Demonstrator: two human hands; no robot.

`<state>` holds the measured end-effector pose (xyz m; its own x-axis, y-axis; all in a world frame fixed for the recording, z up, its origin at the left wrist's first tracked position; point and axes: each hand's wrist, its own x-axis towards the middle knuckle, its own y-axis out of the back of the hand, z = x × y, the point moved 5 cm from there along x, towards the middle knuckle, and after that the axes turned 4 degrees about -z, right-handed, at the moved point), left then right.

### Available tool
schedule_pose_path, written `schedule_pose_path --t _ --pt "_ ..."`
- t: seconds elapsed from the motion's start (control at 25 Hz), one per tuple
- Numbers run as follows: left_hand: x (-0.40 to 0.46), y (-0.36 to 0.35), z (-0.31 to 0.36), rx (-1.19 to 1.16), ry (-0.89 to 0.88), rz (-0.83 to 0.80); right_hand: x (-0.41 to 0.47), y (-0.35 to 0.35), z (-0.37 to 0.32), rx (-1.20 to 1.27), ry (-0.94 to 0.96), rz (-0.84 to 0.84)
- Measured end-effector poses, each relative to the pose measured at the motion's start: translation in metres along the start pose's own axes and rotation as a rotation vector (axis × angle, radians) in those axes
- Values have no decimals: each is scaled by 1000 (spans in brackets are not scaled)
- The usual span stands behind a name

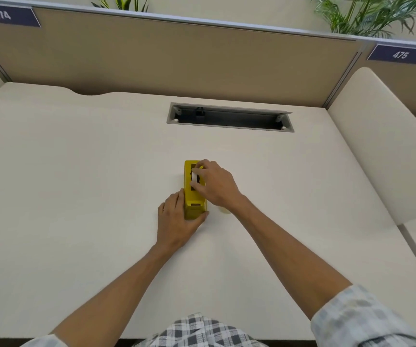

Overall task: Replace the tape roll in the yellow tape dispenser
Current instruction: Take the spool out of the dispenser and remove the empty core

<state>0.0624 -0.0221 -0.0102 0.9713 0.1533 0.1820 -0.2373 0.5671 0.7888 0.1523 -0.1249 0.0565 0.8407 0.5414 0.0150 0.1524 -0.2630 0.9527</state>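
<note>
The yellow tape dispenser [192, 196] lies lengthwise on the white desk, near the middle. My left hand [177, 221] wraps around its near end and holds it down. My right hand [214, 184] reaches over its top, and its fingers pinch a white tape roll [195, 177] that sits in the dispenser's open well. Only the roll's thin white edge shows between the fingers. A pale yellowish round object [224, 209], partly hidden under my right wrist, lies on the desk just right of the dispenser.
An open grey cable tray [229, 117] is set into the desk behind the dispenser. A tan partition [177, 56] stands along the far edge, and a curved white divider [377, 136] closes the right side.
</note>
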Motion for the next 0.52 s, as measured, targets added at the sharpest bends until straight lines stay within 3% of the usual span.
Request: schedule_pose_path --t 0.52 --pt "-1 -1 -1 43 -3 5 1 7 1 50 1 55"
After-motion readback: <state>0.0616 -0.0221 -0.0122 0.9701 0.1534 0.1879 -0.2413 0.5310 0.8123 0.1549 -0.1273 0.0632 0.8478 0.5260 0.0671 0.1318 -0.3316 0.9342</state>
